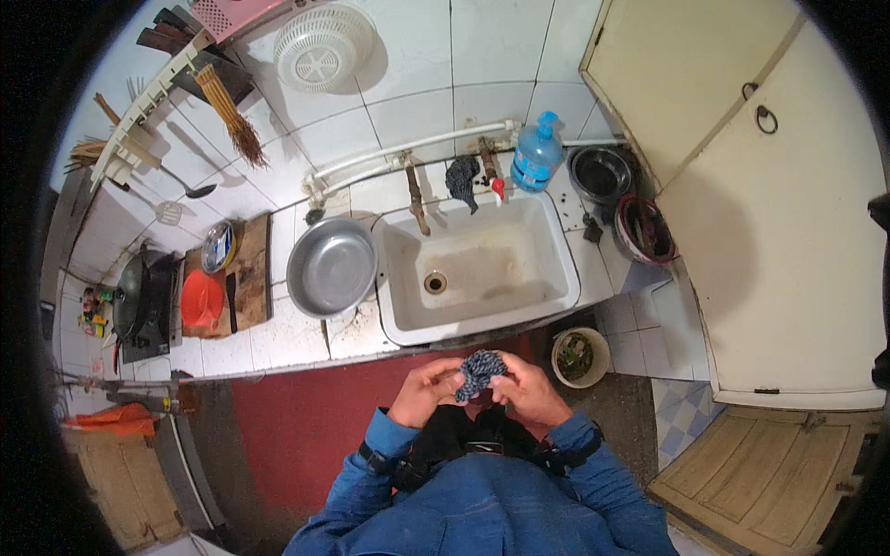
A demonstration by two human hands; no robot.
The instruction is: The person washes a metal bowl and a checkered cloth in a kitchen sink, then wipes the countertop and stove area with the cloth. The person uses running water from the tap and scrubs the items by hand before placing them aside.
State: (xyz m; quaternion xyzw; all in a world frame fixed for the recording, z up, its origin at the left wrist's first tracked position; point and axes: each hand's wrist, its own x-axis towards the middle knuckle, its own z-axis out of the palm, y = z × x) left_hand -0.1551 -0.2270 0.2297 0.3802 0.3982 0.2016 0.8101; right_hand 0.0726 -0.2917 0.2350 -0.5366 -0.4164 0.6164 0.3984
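Both my left hand [424, 390] and my right hand [532, 390] grip a bunched dark patterned cloth [481, 374] in front of my body, below the counter's front edge. Beyond the cloth is a white ceramic sink [487, 260] with its drain visible. A rusty tap [417, 201] reaches over the sink's back rim, and a tap with a red handle [498, 187] is farther right. Between the taps hangs another dark patterned cloth [462, 181]. To the sink's left stands a grey metal basin [332, 267] with nothing seen in it.
A blue pump bottle [536, 156], a black bowl [600, 174] and a red-rimmed basin [643, 229] stand right of the sink. A bucket with scraps [580, 358] is on the floor. At left, a cutting board [250, 278] holds a red bowl [202, 299] and a knife [231, 302].
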